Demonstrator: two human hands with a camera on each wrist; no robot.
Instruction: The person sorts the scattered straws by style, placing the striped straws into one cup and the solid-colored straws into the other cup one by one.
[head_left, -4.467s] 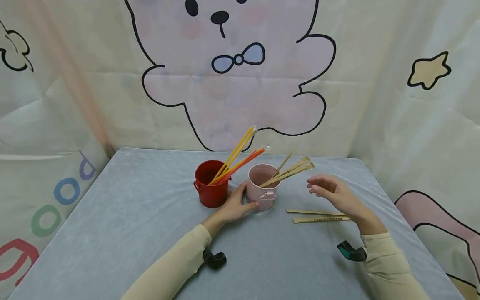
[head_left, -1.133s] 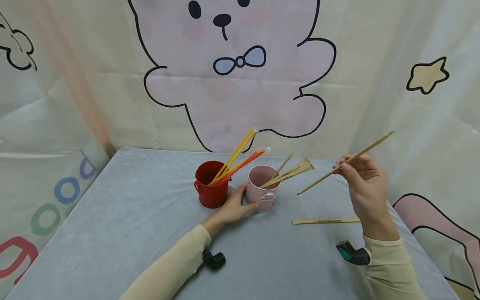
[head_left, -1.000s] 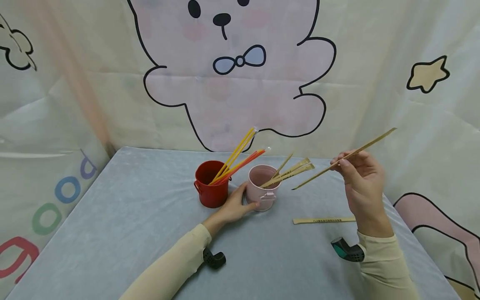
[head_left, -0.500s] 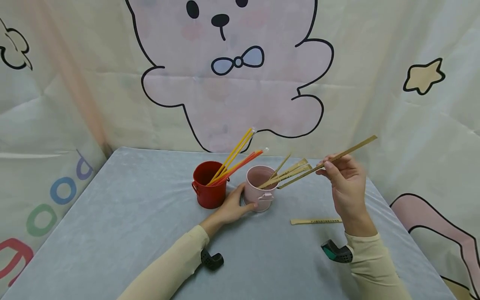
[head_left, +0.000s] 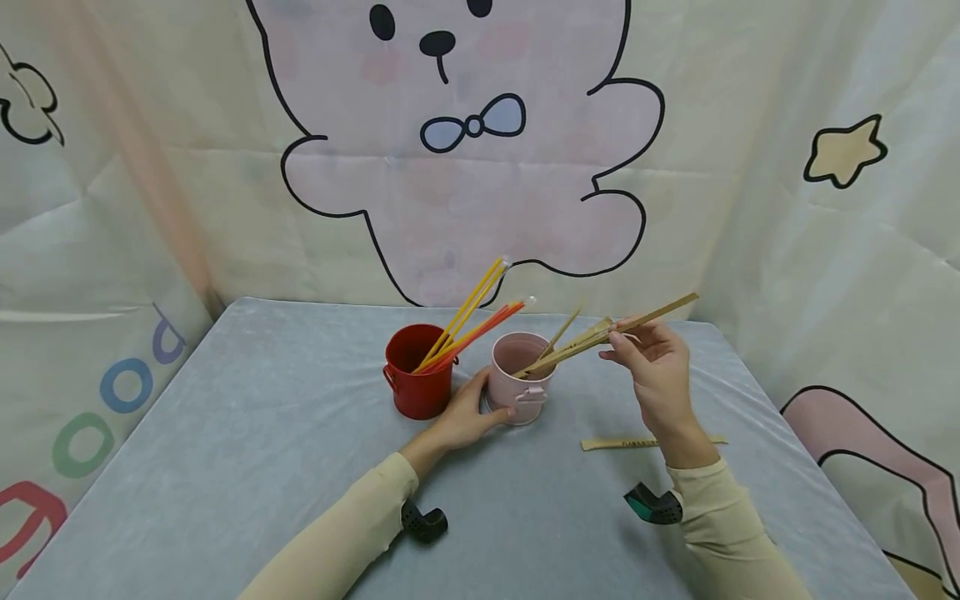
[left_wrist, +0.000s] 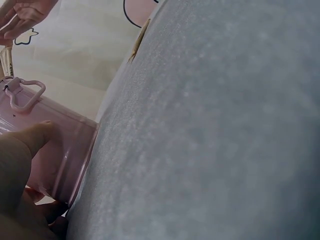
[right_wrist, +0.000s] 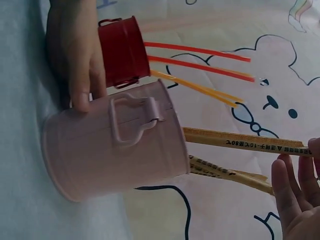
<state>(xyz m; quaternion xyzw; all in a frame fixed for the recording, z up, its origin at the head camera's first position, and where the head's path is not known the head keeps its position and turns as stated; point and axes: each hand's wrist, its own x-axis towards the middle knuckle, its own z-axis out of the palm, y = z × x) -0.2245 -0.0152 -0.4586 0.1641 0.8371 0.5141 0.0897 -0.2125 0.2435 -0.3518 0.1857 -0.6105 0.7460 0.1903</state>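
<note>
My left hand (head_left: 459, 415) holds the small pink bucket (head_left: 512, 390) low on its side, with the thumb along the front wall. My right hand (head_left: 660, 379) pinches a paper-wrapped straw (head_left: 667, 308) to the right of the bucket. The straw slants down to the left, and its lower end is at the bucket's mouth, among several other paper-wrapped straws (right_wrist: 227, 175) leaning out of it. One more wrapped straw (head_left: 611, 444) lies on the table, partly behind the right wrist.
Left of the pink bucket stands a red bucket (head_left: 420, 396) holding yellow straws (head_left: 468, 304) and orange straws (head_left: 487, 323). A pale blue cloth (head_left: 300, 400) covers the table. A printed curtain (head_left: 465, 192) hangs behind it and at both sides.
My right hand picked up one of the two wrapped straws lying on the table, raised it, then brought it left to the pink bucket. The left hand stayed on the bucket.
</note>
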